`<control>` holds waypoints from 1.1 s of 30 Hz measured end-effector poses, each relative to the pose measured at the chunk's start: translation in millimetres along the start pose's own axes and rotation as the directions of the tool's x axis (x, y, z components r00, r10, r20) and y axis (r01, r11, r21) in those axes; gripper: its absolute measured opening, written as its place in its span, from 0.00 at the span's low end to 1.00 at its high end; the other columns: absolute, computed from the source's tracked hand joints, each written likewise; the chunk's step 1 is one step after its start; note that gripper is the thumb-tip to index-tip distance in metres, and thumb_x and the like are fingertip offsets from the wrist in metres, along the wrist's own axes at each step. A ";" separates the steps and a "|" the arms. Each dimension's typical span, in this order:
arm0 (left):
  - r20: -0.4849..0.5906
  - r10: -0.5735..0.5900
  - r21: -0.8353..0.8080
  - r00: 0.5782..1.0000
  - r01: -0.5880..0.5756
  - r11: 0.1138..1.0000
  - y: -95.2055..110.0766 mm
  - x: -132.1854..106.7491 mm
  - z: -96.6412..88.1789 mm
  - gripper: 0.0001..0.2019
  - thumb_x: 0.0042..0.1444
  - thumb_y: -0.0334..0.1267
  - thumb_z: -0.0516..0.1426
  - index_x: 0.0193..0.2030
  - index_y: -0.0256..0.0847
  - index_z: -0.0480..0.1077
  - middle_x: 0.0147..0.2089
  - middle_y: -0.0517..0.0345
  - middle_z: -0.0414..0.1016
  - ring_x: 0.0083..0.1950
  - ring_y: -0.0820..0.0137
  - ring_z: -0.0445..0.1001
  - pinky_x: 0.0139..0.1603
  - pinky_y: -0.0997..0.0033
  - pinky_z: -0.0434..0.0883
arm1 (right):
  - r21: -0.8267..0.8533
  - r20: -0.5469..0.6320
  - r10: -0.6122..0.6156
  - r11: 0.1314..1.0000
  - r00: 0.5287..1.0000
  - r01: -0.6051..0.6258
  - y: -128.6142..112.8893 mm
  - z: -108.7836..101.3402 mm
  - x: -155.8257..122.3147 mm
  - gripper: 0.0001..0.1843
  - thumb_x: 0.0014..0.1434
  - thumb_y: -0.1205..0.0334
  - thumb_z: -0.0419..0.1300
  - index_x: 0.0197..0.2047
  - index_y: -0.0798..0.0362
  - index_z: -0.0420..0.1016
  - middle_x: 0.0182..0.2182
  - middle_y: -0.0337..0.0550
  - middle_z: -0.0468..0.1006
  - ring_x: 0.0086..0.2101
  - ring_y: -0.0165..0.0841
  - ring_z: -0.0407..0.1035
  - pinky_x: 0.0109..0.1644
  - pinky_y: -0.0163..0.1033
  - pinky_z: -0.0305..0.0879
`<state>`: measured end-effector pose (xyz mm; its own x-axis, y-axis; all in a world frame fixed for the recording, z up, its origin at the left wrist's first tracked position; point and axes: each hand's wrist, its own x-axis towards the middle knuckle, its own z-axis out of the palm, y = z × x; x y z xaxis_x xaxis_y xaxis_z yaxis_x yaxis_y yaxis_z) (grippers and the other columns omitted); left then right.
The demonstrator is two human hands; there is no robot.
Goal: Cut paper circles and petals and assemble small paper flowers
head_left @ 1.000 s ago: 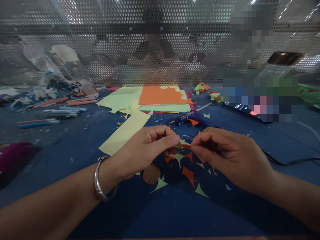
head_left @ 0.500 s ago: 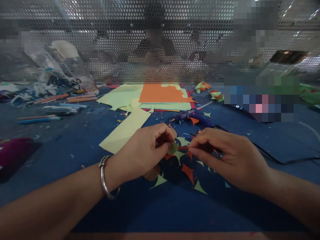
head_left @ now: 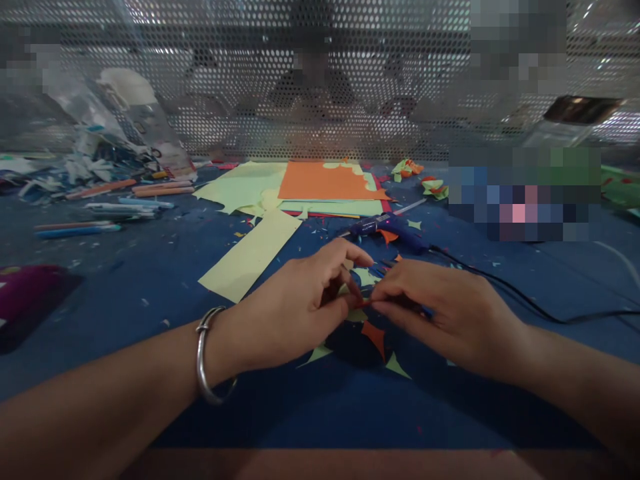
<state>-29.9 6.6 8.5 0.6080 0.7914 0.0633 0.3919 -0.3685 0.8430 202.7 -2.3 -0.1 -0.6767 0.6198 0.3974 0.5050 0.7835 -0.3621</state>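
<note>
My left hand (head_left: 305, 300), with a silver bangle (head_left: 204, 357) at the wrist, is closed with thumb and fingers in a pinch. A small green paper piece (head_left: 344, 290) shows among its fingers, mostly hidden. My right hand (head_left: 440, 307) pinches one end of a thin red paper strip (head_left: 365, 303). The strip's other end meets my left fingertips. The two hands nearly touch above the blue table. Under and around them lie paper offcuts, among them an orange scrap (head_left: 375, 339) and a green scrap (head_left: 397, 367).
Behind my hands rests a blue glue gun (head_left: 375, 225), its black cord (head_left: 520, 293) running right. A pale yellow paper strip (head_left: 250, 257) and orange sheet (head_left: 323, 181) lie farther back. Pens (head_left: 75, 230), a bottle (head_left: 150, 127) and a purple pouch (head_left: 27, 293) are left.
My hands have come closer together, and the red strip now reaches my left fingertips. My left index finger has lifted and stretched outward. The green piece is now more hidden.
</note>
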 end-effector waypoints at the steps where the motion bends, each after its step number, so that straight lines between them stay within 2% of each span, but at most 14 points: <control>1: -0.016 -0.026 -0.070 1.000 0.025 0.997 -1.1 0.1 0.6 0.17 0.61 0.29 0.56 0.56 0.46 0.63 0.43 0.58 0.79 0.42 0.68 0.78 0.40 0.70 0.72 | -0.012 -0.001 -0.010 1.000 1.000 0.010 -0.5 -0.2 -0.4 0.07 0.71 0.65 0.55 0.42 0.52 0.75 0.34 0.42 0.80 0.34 0.33 0.75 0.39 0.38 0.70; 4: -0.007 -0.146 -0.269 0.989 0.139 0.953 -2.5 1.5 1.3 0.13 0.58 0.30 0.58 0.48 0.45 0.63 0.41 0.58 0.78 0.40 0.68 0.79 0.37 0.72 0.73 | -0.058 -0.016 -0.041 0.998 0.999 0.040 -1.4 -0.3 -2.4 0.08 0.71 0.65 0.55 0.43 0.52 0.75 0.35 0.43 0.81 0.36 0.33 0.76 0.39 0.38 0.70; 7: 0.048 -0.256 -0.345 0.966 0.256 0.903 -0.7 3.2 0.0 0.07 0.57 0.32 0.59 0.41 0.43 0.66 0.37 0.58 0.78 0.35 0.71 0.78 0.31 0.75 0.71 | -0.115 -0.040 -0.055 0.992 0.998 0.051 -0.8 0.4 -4.6 0.07 0.71 0.65 0.56 0.43 0.52 0.76 0.36 0.43 0.81 0.36 0.33 0.76 0.39 0.38 0.70; 11: 0.116 -0.341 -0.386 0.933 0.359 0.850 3.0 3.3 -1.7 0.05 0.58 0.36 0.59 0.41 0.42 0.70 0.36 0.58 0.80 0.20 0.79 0.66 0.19 0.78 0.61 | -0.171 -0.060 -0.074 0.983 0.995 0.063 0.6 1.4 -5.7 0.07 0.71 0.64 0.56 0.42 0.53 0.76 0.35 0.42 0.81 0.34 0.32 0.76 0.37 0.37 0.67; 15: 0.128 -0.359 -0.439 0.924 0.378 0.815 5.2 2.4 -0.8 0.08 0.56 0.38 0.61 0.42 0.40 0.74 0.37 0.54 0.81 0.21 0.78 0.67 0.17 0.79 0.58 | -0.183 -0.060 -0.090 0.980 0.994 0.078 0.3 2.2 -5.7 0.08 0.71 0.65 0.56 0.42 0.53 0.76 0.34 0.42 0.81 0.34 0.32 0.76 0.38 0.37 0.67; 21: 0.143 -0.381 -0.495 0.914 0.399 0.772 3.8 1.5 1.8 0.09 0.55 0.39 0.64 0.41 0.42 0.73 0.32 0.60 0.77 0.18 0.81 0.58 0.16 0.79 0.55 | -0.173 -0.079 -0.063 0.984 0.995 0.048 -1.3 3.5 -5.8 0.07 0.71 0.65 0.57 0.42 0.52 0.76 0.34 0.41 0.81 0.33 0.31 0.76 0.37 0.36 0.68; 24: 0.151 -0.371 -0.544 0.916 0.390 0.743 1.3 2.0 2.9 0.08 0.56 0.39 0.64 0.40 0.41 0.73 0.32 0.60 0.76 0.18 0.81 0.59 0.16 0.80 0.52 | -0.157 -0.076 -0.049 0.987 0.996 0.037 -1.9 3.6 -5.7 0.06 0.70 0.65 0.57 0.42 0.51 0.76 0.34 0.40 0.81 0.34 0.31 0.76 0.39 0.36 0.70; 26: 0.162 -0.364 -0.596 0.917 0.385 0.705 -0.5 3.0 3.8 0.09 0.56 0.40 0.65 0.39 0.40 0.73 0.34 0.57 0.78 0.21 0.80 0.63 0.17 0.80 0.53 | -0.150 -0.077 -0.045 0.988 0.996 0.033 -2.6 3.6 -5.7 0.06 0.70 0.65 0.57 0.42 0.51 0.76 0.34 0.40 0.81 0.34 0.31 0.76 0.39 0.36 0.71; 30: 0.169 -0.347 -0.657 0.922 0.368 0.658 -3.6 5.1 4.9 0.09 0.56 0.39 0.67 0.37 0.39 0.72 0.35 0.56 0.79 0.32 0.74 0.75 0.26 0.80 0.65 | -0.144 -0.096 -0.048 0.989 0.994 0.034 -4.2 4.0 -5.6 0.06 0.70 0.66 0.58 0.43 0.51 0.77 0.34 0.40 0.82 0.34 0.31 0.77 0.38 0.35 0.70; 33: 0.153 -0.345 -0.658 0.926 0.356 0.663 -5.2 5.2 4.1 0.09 0.57 0.38 0.67 0.35 0.39 0.72 0.34 0.57 0.78 0.36 0.73 0.77 0.35 0.78 0.71 | -0.119 -0.110 -0.045 0.992 0.993 0.032 -5.1 4.0 -4.4 0.04 0.69 0.65 0.60 0.43 0.52 0.77 0.33 0.40 0.81 0.32 0.30 0.76 0.37 0.34 0.70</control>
<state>-25.9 10.7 2.3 0.5334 0.7855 -0.3139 0.0215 0.3584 0.9333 201.0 -9.2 -3.4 -0.6359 0.5850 0.5033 0.5432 0.8026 -0.2466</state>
